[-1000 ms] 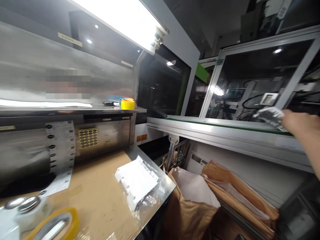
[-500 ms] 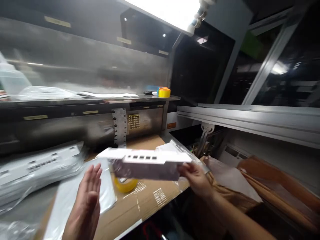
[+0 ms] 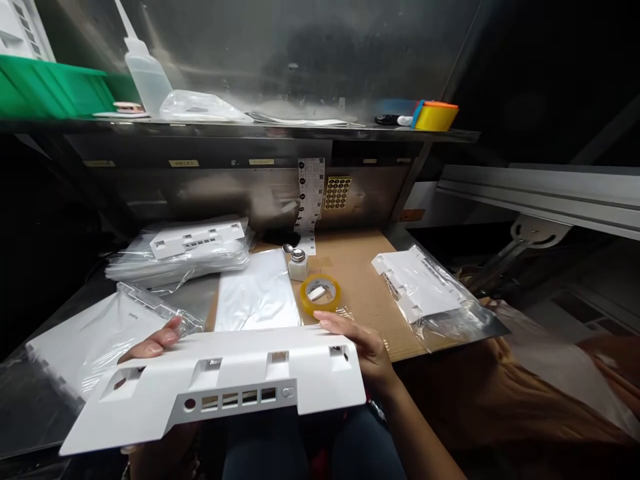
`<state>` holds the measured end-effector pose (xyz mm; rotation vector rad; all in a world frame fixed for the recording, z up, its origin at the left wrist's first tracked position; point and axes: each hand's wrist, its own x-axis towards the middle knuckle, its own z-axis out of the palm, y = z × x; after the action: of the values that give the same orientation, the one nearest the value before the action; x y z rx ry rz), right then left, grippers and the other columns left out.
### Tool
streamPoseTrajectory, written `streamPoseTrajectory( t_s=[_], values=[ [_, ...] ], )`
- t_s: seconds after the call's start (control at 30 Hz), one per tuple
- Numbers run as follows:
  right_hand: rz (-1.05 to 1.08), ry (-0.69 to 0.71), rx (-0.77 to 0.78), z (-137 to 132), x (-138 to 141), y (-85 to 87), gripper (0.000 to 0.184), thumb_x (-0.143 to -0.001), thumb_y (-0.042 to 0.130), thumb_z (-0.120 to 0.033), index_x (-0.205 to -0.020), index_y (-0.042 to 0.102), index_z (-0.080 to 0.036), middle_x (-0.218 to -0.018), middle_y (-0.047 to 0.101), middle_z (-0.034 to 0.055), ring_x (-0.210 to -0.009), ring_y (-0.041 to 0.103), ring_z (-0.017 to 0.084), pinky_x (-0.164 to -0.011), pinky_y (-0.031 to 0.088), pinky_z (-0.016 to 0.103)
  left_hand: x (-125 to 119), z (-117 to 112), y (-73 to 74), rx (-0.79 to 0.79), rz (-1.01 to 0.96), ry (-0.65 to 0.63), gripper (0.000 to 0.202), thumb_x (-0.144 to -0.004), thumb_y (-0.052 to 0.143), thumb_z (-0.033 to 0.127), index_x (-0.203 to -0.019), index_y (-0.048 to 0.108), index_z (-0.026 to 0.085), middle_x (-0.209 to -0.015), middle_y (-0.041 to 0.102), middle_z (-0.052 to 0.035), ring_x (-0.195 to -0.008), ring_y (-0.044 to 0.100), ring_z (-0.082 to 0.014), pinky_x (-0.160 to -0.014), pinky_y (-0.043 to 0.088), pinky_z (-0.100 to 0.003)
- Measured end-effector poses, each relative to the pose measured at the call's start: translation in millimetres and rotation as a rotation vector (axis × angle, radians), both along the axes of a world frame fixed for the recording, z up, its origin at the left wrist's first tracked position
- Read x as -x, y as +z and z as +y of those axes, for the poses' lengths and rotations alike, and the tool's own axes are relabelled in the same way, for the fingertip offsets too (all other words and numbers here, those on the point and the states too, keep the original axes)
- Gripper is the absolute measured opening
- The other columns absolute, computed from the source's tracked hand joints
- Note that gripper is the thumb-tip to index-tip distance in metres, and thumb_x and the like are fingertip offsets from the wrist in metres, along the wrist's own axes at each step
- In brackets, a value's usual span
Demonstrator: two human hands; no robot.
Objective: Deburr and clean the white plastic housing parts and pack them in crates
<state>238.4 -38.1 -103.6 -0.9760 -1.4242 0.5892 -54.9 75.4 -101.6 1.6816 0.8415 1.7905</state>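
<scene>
While the left hand (image 3: 154,343) at eight o'clock and the right hand (image 3: 373,353) at five are holding the cover (image 3: 243,368) above the lap (image 3: 265,447), towards seven, I'm judging that uneven grip could be letting its lower left end slip, or a forward push could be toppling the jar (image 3: 299,269) at its one o'clock. The left fingers are bending over the rear edge, palm hidden from me; the right hand is gripping its end half curled, forearm (image 3: 415,420) pointing towards eleven.

Left fingers (image 3: 159,339) and right fingers (image 3: 345,325) well apart, lightly bent, right forearm (image 3: 413,420) aslant.
</scene>
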Motion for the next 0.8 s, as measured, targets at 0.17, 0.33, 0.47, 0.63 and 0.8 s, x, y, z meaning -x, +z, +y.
streamPoseTrajectory(
  t_s=[0.17, 0.33, 0.47, 0.63, 0.8],
  values=[
    [-0.001, -0.03, 0.002, -3, -3, -2.9, 0.035, -0.099, 0.062, -0.028, -0.13, 0.069, -0.042, -0.136, 0.07, -0.0016, -0.124, 0.068, 0.024, -0.107, 0.055, 0.044, 2, 6, -18.9, 0.0, -0.105, -0.023, 0.065, -0.055, 0.055, 0.093, -0.09, 0.059, 0.038, -0.086, 0.04, -0.0013, -0.095, 0.054, -0.0326, -0.127, 0.03, -0.057],
    [-0.148, -0.102, 0.04, -8, -15, -5.4, 0.043, -0.099, 0.06, -0.025, -0.139, 0.062, -0.042, -0.141, 0.066, -0.0019, -0.129, 0.064, 0.024, -0.112, 0.052, 0.042, -15, 1, -22.6, -0.068, -0.047, 0.023, 0.065, -0.062, 0.048, 0.092, -0.096, 0.055, 0.037, -0.088, 0.04, -0.0014, -0.094, 0.053, -0.0326, -0.125, 0.03, -0.061],
    [-0.28, -0.102, 0.131, -18, -23, -10.5, 0.062, -0.098, 0.06, -0.024, -0.156, 0.041, -0.033, -0.155, 0.052, 0.0035, -0.145, 0.048, 0.026, -0.122, 0.042, 0.044, -25, -2, -20.1, -0.127, -0.063, -0.01, 0.063, -0.061, 0.066, 0.082, -0.099, 0.059, 0.033, -0.089, 0.041, 0.0003, -0.091, 0.052, -0.0269, -0.125, 0.031, -0.06],
    [-0.143, -0.159, 0.143, -24, -21, -17.0, 0.05, -0.099, 0.059, -0.029, -0.148, 0.05, -0.033, -0.15, 0.058, 0.0037, -0.143, 0.051, 0.026, -0.123, 0.039, 0.046, -35, -11, -15.5, -0.134, 0.042, 0.011, 0.062, -0.067, 0.062, 0.086, -0.098, 0.054, 0.033, -0.087, 0.042, 0.0014, -0.084, 0.055, -0.0236, -0.118, 0.041, -0.058],
    [-0.088, -0.27, 0.21, -25, -20, -21.9, 0.043, -0.094, 0.065, -0.031, -0.137, 0.061, -0.031, -0.138, 0.068, 0.0036, -0.13, 0.063, 0.026, -0.116, 0.046, 0.043, -47, -18, -13.1, -0.151, 0.096, -0.033, 0.063, -0.072, 0.06, 0.085, -0.106, 0.052, 0.033, -0.089, 0.048, 0.0007, -0.088, 0.056, -0.0251, -0.119, 0.038, -0.053]
  ],
)
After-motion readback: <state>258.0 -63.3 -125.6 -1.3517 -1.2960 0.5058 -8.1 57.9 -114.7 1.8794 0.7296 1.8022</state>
